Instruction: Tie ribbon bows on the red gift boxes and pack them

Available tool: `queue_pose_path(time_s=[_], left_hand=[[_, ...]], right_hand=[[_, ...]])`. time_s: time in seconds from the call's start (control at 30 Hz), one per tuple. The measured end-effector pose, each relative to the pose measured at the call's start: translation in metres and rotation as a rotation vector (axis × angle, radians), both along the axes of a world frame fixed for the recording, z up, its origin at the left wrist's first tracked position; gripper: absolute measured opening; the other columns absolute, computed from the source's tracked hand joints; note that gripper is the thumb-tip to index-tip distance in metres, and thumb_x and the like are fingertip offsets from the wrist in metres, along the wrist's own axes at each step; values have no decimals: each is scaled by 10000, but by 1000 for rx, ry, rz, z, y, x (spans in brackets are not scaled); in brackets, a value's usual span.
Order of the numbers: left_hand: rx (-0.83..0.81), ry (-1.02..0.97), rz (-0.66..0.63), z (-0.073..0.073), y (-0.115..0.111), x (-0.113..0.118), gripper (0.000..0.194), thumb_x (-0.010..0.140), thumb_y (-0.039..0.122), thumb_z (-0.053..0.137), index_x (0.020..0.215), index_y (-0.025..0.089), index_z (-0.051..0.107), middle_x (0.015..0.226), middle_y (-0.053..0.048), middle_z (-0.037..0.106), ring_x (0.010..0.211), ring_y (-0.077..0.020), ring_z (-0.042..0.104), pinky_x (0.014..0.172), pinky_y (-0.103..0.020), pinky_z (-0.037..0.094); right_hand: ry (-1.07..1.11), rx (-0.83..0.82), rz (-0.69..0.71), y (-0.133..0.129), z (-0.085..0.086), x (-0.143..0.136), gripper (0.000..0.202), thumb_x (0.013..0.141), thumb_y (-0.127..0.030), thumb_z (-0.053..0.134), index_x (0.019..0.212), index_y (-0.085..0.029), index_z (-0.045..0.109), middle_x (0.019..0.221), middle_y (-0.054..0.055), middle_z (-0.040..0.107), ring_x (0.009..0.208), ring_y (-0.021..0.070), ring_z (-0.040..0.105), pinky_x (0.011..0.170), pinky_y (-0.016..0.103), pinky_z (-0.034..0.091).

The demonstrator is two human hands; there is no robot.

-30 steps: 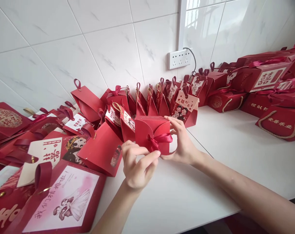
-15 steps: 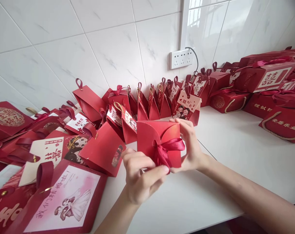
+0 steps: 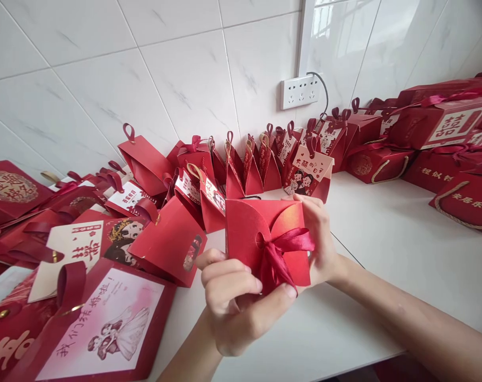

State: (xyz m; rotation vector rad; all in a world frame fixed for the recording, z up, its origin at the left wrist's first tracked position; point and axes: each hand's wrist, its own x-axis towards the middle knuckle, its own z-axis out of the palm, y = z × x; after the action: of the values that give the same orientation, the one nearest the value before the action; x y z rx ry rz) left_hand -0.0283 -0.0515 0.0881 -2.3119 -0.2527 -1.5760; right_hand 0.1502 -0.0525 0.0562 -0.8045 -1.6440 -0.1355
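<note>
A small red box [image 3: 244,228] with curved flaps and a crimson ribbon bow [image 3: 278,252] is held above the white table, bow side toward me. My left hand [image 3: 241,302] is closed on its lower left part, with the thumb at the ribbon's lower end. Around the right side of the box wraps my right hand [image 3: 318,239], its fingertips at the top right corner and its palm partly hidden behind the box. A cream and red box with a cartoon couple [image 3: 310,172] stands just behind.
Many red gift boxes lie on the left, among them one with a pink-white panel [image 3: 109,323]. A row of pointed boxes [image 3: 252,170] lines the tiled wall. Larger boxes [image 3: 431,127] are stacked at the right. A power strip [image 3: 300,92] hangs on the wall above the white table [image 3: 392,228].
The held box has come slightly closer and lower, shifting right, and both hands have moved with it. The view has shifted a little.
</note>
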Motion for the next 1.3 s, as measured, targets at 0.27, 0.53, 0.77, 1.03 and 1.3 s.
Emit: queue_pose_path(time_s=[0.27,0.53,0.77,1.03,1.3], left_hand=[[0,-16,-9,0,1,1,133,786,90,592,731,211,591,817,6,369,759,-98,452,751,-310,394],[-1,-20,-8,0,2,3,132,804,101,586,726,205,573,806,8,366,763,-93,444,761,-299,377],[6,-29,-1,0,2,4,126,805,110,584,747,222,591,784,9,376,744,-89,450,723,-301,384],[-11,-87,-14,-2,0,7,141,795,116,588,710,227,603,782,13,392,743,-102,451,769,-313,383],[-7,-38,-9,-1,1,4,125,816,125,576,764,231,619,788,13,386,743,-91,462,810,-312,382]], right_hand=[[-36,8,2,0,2,0,1134,484,-622,752,1396,-267,179,1160,129,379,1067,336,435,775,485,512],[-21,24,46,1,3,0,1087,523,-594,748,1398,-258,198,1165,128,389,1047,313,453,763,472,530],[-2,16,71,2,1,0,1087,523,-585,755,1403,-272,198,1186,126,382,1064,316,457,737,456,536],[-3,-37,38,2,-2,1,1102,514,-642,730,1404,-300,176,1180,122,374,1082,330,451,766,492,536],[0,-14,77,2,0,1,1104,513,-600,756,1406,-283,190,1192,128,374,1075,325,449,737,468,540]])
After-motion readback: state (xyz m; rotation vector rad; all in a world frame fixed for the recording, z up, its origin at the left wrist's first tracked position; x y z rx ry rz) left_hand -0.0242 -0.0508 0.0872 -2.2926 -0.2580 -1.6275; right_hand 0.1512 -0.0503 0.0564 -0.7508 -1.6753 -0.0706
